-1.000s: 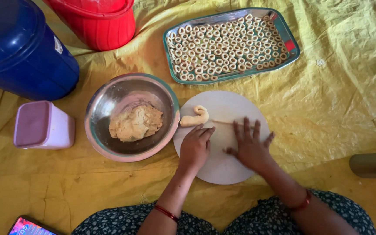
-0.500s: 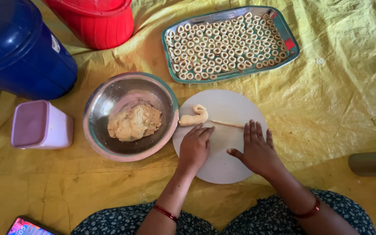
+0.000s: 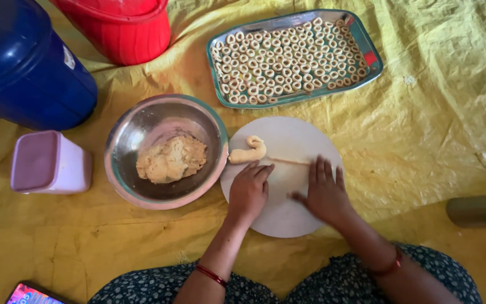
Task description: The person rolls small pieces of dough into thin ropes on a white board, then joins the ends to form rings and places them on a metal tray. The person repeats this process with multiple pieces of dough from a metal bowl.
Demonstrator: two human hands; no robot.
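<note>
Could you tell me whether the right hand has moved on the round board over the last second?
Yes, slightly. The right hand has slid toward the person, away from the thin dough rope, judged against the round board.

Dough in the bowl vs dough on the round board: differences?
The dough in the bowl is a rough, crumbly lump; the dough on the board is a smooth curled piece thinning into a strand. The bowl lump is far bigger. No hand touches either. Both are pale tan.
</note>
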